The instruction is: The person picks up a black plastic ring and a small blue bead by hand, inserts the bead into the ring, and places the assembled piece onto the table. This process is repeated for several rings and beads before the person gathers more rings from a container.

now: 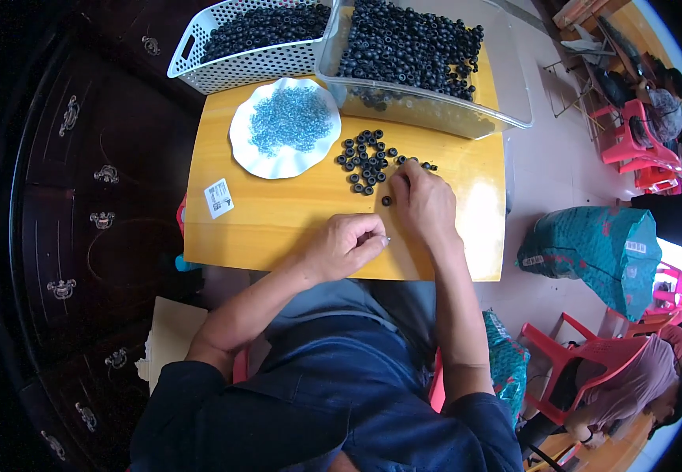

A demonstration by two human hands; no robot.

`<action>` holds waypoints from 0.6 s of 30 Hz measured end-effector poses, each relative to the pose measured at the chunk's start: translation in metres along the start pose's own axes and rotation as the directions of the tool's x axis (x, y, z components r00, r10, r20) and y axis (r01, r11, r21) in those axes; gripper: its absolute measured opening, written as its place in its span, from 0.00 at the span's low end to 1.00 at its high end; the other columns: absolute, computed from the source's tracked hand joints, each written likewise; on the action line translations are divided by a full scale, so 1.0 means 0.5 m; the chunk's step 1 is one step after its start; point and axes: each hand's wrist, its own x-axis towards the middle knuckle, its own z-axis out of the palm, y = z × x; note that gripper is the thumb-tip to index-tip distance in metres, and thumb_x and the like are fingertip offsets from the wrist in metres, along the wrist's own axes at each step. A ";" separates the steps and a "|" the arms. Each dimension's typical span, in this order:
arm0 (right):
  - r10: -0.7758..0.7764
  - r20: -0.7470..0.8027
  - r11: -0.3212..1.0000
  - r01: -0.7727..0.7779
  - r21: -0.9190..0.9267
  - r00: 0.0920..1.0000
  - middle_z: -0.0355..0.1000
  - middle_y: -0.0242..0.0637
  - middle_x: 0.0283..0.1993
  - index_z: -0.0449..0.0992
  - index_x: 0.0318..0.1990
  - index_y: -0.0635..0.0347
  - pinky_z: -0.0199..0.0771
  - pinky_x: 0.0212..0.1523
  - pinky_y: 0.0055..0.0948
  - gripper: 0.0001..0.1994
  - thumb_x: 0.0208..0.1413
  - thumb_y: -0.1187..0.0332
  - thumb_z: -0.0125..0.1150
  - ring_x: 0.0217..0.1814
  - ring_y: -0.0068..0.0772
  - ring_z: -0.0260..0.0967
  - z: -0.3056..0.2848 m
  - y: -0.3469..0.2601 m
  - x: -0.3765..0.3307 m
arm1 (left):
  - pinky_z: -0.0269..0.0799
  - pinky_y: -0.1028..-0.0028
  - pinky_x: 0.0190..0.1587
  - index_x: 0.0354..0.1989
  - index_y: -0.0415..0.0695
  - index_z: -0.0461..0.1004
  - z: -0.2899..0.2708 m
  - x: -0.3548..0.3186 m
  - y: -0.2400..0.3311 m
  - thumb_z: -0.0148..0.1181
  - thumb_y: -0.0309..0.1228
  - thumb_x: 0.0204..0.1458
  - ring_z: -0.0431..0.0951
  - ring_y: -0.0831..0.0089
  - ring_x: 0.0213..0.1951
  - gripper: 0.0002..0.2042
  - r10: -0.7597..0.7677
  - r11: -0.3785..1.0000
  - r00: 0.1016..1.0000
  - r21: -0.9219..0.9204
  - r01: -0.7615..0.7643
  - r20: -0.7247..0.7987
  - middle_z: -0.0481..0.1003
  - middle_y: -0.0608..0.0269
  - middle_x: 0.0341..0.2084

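left hand (346,245) grip pinched on tiny part | right hand (422,197) fingertips touching black rings (366,161)

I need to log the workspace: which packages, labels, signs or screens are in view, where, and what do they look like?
Small label: flat on the wooden table's left part, below the white plate; white square with dark print.
Large wrapped package: on the floor right of the table; bulky, teal with small white labels.
No screens or signs visible.

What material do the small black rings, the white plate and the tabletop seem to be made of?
Rings: probably rubber or plastic, matte black with no glint.
Plate: likely ceramic or melamine, glossy white with a wavy rim.
Tabletop: wood or laminate, yellow and lacquered, with a bright reflection at its right end.
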 end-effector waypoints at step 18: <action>0.013 -0.131 0.991 0.005 0.131 0.991 0.77 0.46 0.28 0.77 0.36 0.60 0.74 0.32 0.37 0.06 0.57 0.68 0.63 0.29 0.45 0.77 0.001 -0.003 -0.020 | 0.63 0.78 0.27 0.27 0.38 0.71 -0.005 -0.005 -0.001 0.57 0.25 0.57 0.64 0.85 0.25 0.07 0.045 0.998 0.999 -0.035 -0.045 -0.024 0.67 0.73 0.20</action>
